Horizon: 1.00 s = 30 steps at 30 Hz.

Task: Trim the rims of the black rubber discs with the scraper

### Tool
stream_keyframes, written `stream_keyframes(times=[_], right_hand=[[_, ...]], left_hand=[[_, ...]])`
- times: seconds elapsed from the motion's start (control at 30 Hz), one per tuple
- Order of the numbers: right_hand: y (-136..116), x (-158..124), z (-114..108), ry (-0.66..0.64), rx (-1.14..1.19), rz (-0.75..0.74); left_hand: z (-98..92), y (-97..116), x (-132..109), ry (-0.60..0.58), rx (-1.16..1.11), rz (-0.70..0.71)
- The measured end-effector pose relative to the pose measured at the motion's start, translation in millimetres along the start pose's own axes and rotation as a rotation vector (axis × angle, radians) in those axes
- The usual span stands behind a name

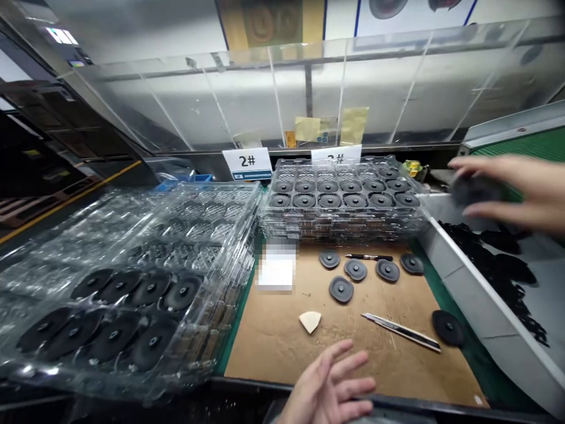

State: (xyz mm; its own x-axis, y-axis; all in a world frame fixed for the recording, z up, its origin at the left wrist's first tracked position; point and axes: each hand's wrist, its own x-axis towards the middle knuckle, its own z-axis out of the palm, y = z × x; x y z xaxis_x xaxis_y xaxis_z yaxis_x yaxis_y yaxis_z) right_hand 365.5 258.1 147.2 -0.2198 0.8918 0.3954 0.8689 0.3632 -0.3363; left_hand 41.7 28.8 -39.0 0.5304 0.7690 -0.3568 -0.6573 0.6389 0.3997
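Stacking along the left of the bench, clear trays [57, 282] hold black discs [152, 288] in moulded pockets, one to each pocket in the near rows; glare hides what the far rows hold. A "2#" card [247, 163] stands behind them, seemingly marking that stack's place. A second stack of trays [339, 227] sits at the back, its top tray carrying dark discs [328, 186] in neat rows, an arrangement that keeps each one separate. In front, a cardboard sheet [273, 347] appears laid down to protect the bench. On it are a scrap of card [310, 321], five grey discs [355, 270], a pen [368, 257] and a utility knife [401, 331]. The left hand [329, 386] is spread and holds nothing, hovering at the sheet's near edge. A black disc [448, 328] lies at the sheet's right edge. Further right, a white-walled bin [477, 288] holds a loose heap of black pieces [498, 265]. Above it, the right hand [525, 191] pinches a dark disc [475, 189] between thumb and fingers.
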Motion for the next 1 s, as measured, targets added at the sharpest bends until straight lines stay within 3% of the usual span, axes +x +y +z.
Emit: stream_keyframes(times=[0.1, 0.17, 0.23, 0.3, 0.4, 0.5, 0.67, 0.73, 0.87, 0.93, 1.0], right_hand=[[-81, -81, 71, -0.12, 0.088, -0.126], [-120, -135, 107, -0.243, 0.145, -0.209], [-139, -176, 128, -0.373, 0.206, -0.294], [-146, -206, 138, -0.438, 0.271, -0.272], [-154, -235, 152, -0.315, 0.336, -0.026], [-171, -247, 170, -0.196, 0.323, 0.123], [-188, -233, 179, -0.219, 0.321, 0.048], [-188, -223, 173, -0.307, 0.399, -0.021], [-189, -207, 157, -0.607, 0.546, -0.182], [-189, -199, 157, -0.724, 0.597, -0.209], [-186, -192, 170, -0.751, 0.603, -0.117]], left_hand=[[30.5, 12, 21, -0.151, -0.23, -0.097], [38.3, 12, 30, -0.186, -0.338, -0.183], [37.5, 9, 33, -0.15, -0.453, -0.229], [32.3, 6, 30, -0.064, -0.561, -0.186], [25.9, 7, 18, 0.067, -0.593, -0.057], [25.6, 9, 9, 0.141, -0.503, 0.016], [19.1, 9, -3, 0.079, -0.343, 0.109], [7.2, 12, -13, 0.039, -0.25, 0.088], [-22.6, 20, -43, -0.041, -0.029, -0.076], [-32.2, 22, -57, -0.036, -0.051, -0.057], [-36.4, 24, -69, 0.026, -0.163, 0.028]])
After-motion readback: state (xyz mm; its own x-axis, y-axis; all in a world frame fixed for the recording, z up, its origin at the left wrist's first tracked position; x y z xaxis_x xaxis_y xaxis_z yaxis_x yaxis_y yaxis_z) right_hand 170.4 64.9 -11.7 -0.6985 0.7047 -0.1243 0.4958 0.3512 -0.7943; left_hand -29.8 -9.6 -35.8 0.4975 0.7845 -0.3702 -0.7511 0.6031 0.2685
